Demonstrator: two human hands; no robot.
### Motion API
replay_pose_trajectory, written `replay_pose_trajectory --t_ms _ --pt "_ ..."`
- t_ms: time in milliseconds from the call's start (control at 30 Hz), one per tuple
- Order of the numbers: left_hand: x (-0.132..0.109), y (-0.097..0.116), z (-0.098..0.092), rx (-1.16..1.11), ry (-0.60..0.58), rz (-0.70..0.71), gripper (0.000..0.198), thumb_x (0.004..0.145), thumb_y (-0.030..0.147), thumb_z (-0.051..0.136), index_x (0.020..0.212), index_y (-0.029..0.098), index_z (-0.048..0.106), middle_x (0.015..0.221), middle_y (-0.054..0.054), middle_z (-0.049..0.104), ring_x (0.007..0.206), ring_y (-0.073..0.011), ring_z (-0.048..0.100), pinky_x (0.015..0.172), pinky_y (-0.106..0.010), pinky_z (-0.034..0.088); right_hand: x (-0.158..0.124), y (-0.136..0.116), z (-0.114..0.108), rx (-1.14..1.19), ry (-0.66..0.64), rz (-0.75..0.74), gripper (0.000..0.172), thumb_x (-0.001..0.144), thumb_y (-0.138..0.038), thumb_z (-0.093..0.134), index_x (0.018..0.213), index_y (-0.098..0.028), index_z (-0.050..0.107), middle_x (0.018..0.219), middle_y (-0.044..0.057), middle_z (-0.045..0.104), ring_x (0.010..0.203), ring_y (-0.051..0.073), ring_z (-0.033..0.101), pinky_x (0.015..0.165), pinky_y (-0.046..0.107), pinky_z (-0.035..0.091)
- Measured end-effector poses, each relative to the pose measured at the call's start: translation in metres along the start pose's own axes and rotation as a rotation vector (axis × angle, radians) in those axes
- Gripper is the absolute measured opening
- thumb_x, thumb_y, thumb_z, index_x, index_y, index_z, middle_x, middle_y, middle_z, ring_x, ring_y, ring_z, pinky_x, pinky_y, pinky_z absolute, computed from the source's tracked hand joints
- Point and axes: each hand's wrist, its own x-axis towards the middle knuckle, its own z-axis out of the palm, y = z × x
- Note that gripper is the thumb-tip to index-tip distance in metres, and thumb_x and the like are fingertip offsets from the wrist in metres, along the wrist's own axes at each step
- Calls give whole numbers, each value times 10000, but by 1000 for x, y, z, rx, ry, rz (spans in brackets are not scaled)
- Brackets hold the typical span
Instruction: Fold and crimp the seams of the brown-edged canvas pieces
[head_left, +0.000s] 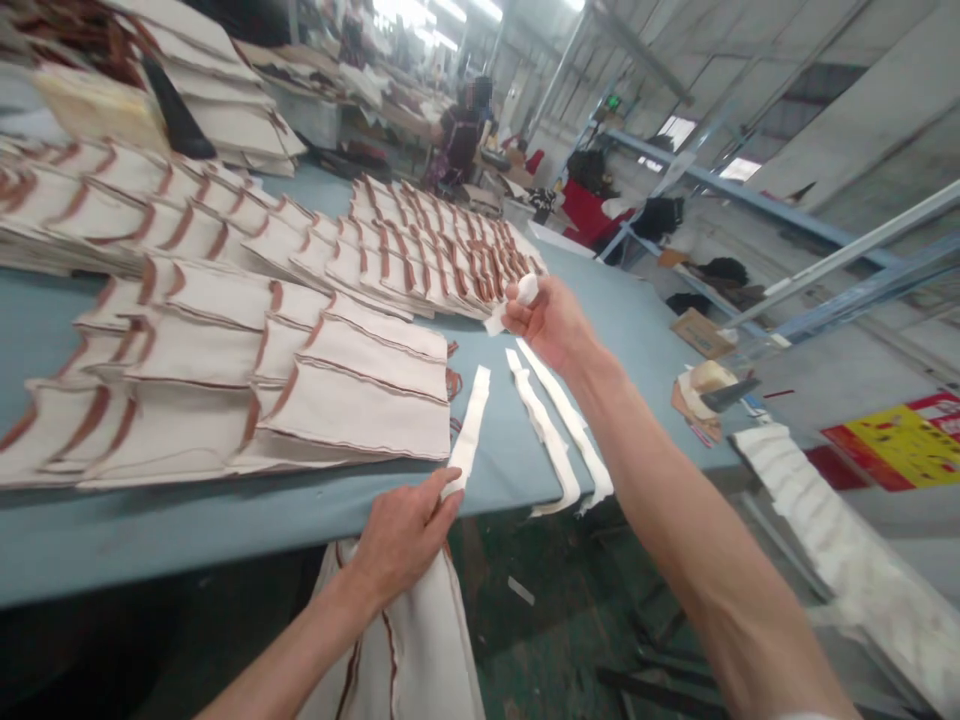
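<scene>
My left hand [409, 530] is at the table's front edge, its thumb and forefinger closed on the lower end of a white strip [474, 415] that lies on the blue-grey table [517, 480]. Farther back, my right hand [551, 325] holds a small white piece [528, 289] between curled fingers, and a white end hangs below them. Two long white strips [546, 435] lie side by side under my right forearm. Left of the strips, cream fabric panels with brown edges [367, 400] overlap in rows.
More brown-edged panels [315, 245] cover the table's back left. Cream fabric [420, 650] hangs below the front edge. A white padded length [847, 570] is at the right, near a blue metal rack [750, 220]. A person [461, 135] sits in the background.
</scene>
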Motion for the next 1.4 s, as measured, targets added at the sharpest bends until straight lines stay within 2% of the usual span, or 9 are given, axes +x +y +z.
replay_pose_trajectory --t_ms 167,400,533,633,767,933,1200,1300,1400 --pt "-36 -12 -4 -343 127 75 460 1068 468 421 1014 200 791 769 -29 764 753 -231 708 710 -297 470 -101 -7 60 74 -266 194 295 1016 -183 428 774 -175 596 658 0 713 453 95 602 526 212 561" --pt "-78 -21 -16 -692 317 130 512 1028 542 435 1114 168 773 948 -72 771 943 -248 691 864 -327 526 -211 -11 115 290 -614 285 189 946 -228 649 764 -180 646 671 -41 709 472 72 616 559 193 586" --pt "-100 -21 -28 -833 364 134 503 958 628 594 909 157 764 600 29 531 586 -158 500 598 -274 446 -251 -2 127 458 -553 322 109 926 -171 682 828 -196 642 686 -71 695 498 49 622 496 132 523" --pt "-131 -20 -36 -930 361 133 506 883 613 742 1106 160 777 542 93 390 499 -112 346 502 -241 346 -264 17 127 545 -440 414 97 921 -143 686 872 -193 619 669 -94 673 485 38 618 509 131 547" --pt "-175 -28 -49 -1066 584 112 669 901 619 746 1406 182 708 743 -2 688 642 -164 574 637 -267 497 -273 49 119 619 -316 525 125 902 -110 695 917 -186 597 657 -113 647 475 30 611 529 142 578" --pt "-212 -41 -68 -963 778 15 475 989 583 622 1023 172 857 964 -94 838 860 -243 734 863 -332 588 -295 97 107 636 -306 600 230 828 -144 810 937 -196 615 695 -117 634 494 11 574 550 118 560" --pt "-246 -57 -88 -693 613 -38 455 1022 488 510 1063 197 859 1022 -82 863 973 -277 771 956 -371 594 -321 180 95 -29 -191 428 397 854 -571 821 991 -225 682 789 2 743 546 139 620 493 245 519" --pt "-250 -54 -94 -690 495 14 450 1030 454 483 1082 192 846 1053 -91 859 1026 -277 777 991 -357 595 -324 163 98 -314 -166 166 421 940 -622 727 1054 -217 729 1023 83 818 780 204 734 693 317 589" --pt "-251 -53 -96 -648 435 48 432 1028 435 474 1049 200 835 1081 -94 847 1081 -283 763 1041 -367 567 -331 123 117 -529 -378 -174 360 1034 -549 614 1129 -241 774 1219 108 799 1137 271 726 998 410 553"
